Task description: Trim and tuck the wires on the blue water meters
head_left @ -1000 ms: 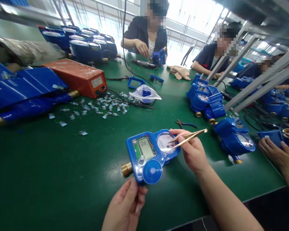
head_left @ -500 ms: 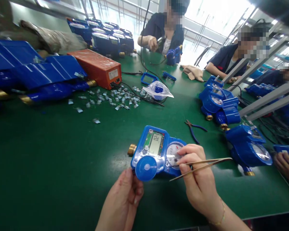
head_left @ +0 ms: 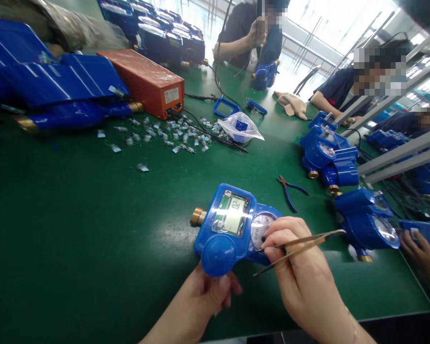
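Observation:
A blue water meter [head_left: 209, 229] with a brass threaded end, a lit display and a round dial is tilted towards me on the green table. My left hand [head_left: 209, 294] is closed at its near edge, just below the round blue cap [head_left: 218, 255], which hides part of the fingers. My right hand [head_left: 301, 267] holds metal tweezers [head_left: 317, 239] loosely, their two tips apart and pointing left. Its fingertips lie over the dial [head_left: 260, 229] and cover part of it.
Cutting pliers [head_left: 288, 191] lie beyond my right hand. Blue meters [head_left: 367, 220] stand at right, near another person's hand [head_left: 423, 253]. Farther back are scattered small clear parts [head_left: 177, 136], a plastic bag [head_left: 249, 131], an orange box [head_left: 150, 86] and co-workers.
My left hand has shifted right beneath the cap, its fingers now reaching further under the meter. The meter has turned slightly, and the tweezers have moved little. A co-worker opposite has raised a hand.

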`<state>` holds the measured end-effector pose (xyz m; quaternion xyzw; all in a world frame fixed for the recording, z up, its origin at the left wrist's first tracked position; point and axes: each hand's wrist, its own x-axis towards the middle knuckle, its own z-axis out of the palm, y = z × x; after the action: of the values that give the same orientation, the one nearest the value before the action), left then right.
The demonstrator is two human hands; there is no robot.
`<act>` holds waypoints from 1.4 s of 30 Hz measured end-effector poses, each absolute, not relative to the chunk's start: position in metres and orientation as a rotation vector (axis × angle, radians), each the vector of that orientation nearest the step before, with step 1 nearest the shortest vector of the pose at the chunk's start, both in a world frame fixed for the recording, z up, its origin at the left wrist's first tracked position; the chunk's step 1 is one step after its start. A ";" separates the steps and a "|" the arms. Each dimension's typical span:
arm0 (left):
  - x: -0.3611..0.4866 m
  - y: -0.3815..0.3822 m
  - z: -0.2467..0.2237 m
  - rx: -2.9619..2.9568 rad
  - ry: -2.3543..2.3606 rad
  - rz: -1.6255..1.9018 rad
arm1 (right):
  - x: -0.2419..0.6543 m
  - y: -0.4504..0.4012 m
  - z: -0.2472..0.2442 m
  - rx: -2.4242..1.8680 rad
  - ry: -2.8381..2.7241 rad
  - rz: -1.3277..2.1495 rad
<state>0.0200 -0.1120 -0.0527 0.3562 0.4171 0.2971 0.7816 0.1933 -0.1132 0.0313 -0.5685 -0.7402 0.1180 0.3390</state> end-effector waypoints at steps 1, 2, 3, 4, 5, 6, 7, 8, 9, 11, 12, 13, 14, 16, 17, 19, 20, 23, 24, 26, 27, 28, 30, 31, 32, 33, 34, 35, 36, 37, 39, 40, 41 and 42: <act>0.021 -0.111 -0.053 0.766 0.886 0.628 | 0.193 -0.113 0.032 -1.482 -1.940 0.305; 0.023 -0.110 -0.052 0.740 0.868 0.620 | 0.193 -0.113 0.032 -1.485 -1.949 0.299; 0.025 -0.109 -0.052 0.701 0.847 0.615 | 0.192 -0.112 0.033 -1.492 -1.954 0.292; 0.028 -0.108 -0.051 0.662 0.824 0.607 | 0.192 -0.112 0.033 -1.503 -1.956 0.287; 0.031 -0.107 -0.051 0.627 0.801 0.600 | 0.193 -0.112 0.033 -1.512 -1.959 0.286; 0.034 -0.107 -0.050 0.597 0.783 0.596 | 0.193 -0.111 0.033 -1.514 -1.968 0.288; 0.037 -0.107 -0.050 0.577 0.773 0.591 | 0.193 -0.111 0.033 -1.512 -1.979 0.289; 0.041 -0.107 -0.049 0.565 0.769 0.586 | 0.193 -0.110 0.034 -1.508 -1.990 0.286; 0.044 -0.108 -0.049 0.560 0.772 0.584 | 0.193 -0.110 0.034 -1.502 -1.998 0.276; 0.048 -0.108 -0.049 0.564 0.784 0.586 | 0.191 -0.111 0.034 -1.497 -2.003 0.228; 0.050 -0.109 -0.049 0.576 0.783 0.587 | 0.190 -0.112 0.034 -1.494 -2.005 0.192; 0.051 -0.109 -0.049 0.589 0.773 0.588 | 0.188 -0.113 0.034 -1.490 -2.010 0.153; 0.052 -0.109 -0.048 0.597 0.756 0.586 | 0.186 -0.114 0.034 -1.482 -2.020 0.114; 0.053 -0.109 -0.047 0.589 0.711 0.580 | 0.183 -0.116 0.033 -1.450 -2.052 0.055; 0.054 -0.108 -0.046 0.576 0.692 0.582 | 0.182 -0.116 0.033 -1.435 -2.064 0.034; 0.055 -0.107 -0.043 0.545 0.668 0.598 | 0.182 -0.116 0.032 -1.426 -2.081 0.005; 0.055 -0.107 -0.042 0.538 0.660 0.607 | 0.183 -0.116 0.032 -1.431 -2.087 0.000; 0.055 -0.106 -0.038 0.530 0.643 0.599 | 0.188 -0.113 0.035 -1.469 -2.097 0.067; 0.055 -0.106 -0.038 0.526 0.643 0.587 | 0.189 -0.112 0.036 -1.484 -2.101 0.118; 0.055 -0.107 -0.039 0.513 0.643 0.571 | 0.191 -0.110 0.039 -1.518 -2.105 0.223; 0.055 -0.108 -0.040 0.504 0.643 0.569 | 0.191 -0.110 0.040 -1.531 -2.110 0.263; 0.054 -0.108 -0.041 0.494 0.641 0.570 | 0.191 -0.109 0.041 -1.535 -2.117 0.289; 0.054 -0.109 -0.043 0.479 0.632 0.581 | 0.189 -0.108 0.042 -1.519 -2.131 0.306; 0.054 -0.110 -0.043 0.473 0.625 0.585 | 0.189 -0.108 0.042 -1.509 -2.135 0.303; 0.054 -0.110 -0.043 0.466 0.618 0.589 | 0.188 -0.108 0.042 -1.501 -2.140 0.300; 0.054 -0.110 -0.043 0.460 0.611 0.592 | 0.188 -0.108 0.042 -1.498 -2.146 0.301; 0.054 -0.110 -0.042 0.455 0.610 0.595 | 0.189 -0.109 0.041 -1.504 -2.149 0.309; 0.054 -0.109 -0.041 0.450 0.612 0.594 | 0.190 -0.109 0.040 -1.519 -2.145 0.323; 0.054 -0.109 -0.040 0.443 0.619 0.590 | 0.192 -0.109 0.038 -1.537 -2.132 0.341; 0.054 -0.108 -0.039 0.435 0.627 0.583 | 0.194 -0.108 0.037 -1.552 -2.113 0.360; 0.054 -0.106 -0.037 0.412 0.633 0.566 | 0.198 -0.107 0.033 -1.562 -2.057 0.395; 0.054 -0.106 -0.036 0.396 0.627 0.558 | 0.200 -0.107 0.032 -1.558 -2.028 0.406; 0.054 -0.105 -0.036 0.379 0.618 0.553 | 0.201 -0.106 0.031 -1.549 -2.001 0.415; 0.053 -0.104 -0.036 0.363 0.607 0.548 | 0.201 -0.105 0.030 -1.540 -1.977 0.424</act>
<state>0.0535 -0.1044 -0.0356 0.1754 0.2937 0.2649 0.9016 0.2015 -0.1046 0.0298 -0.5790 -0.7430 0.1595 0.2955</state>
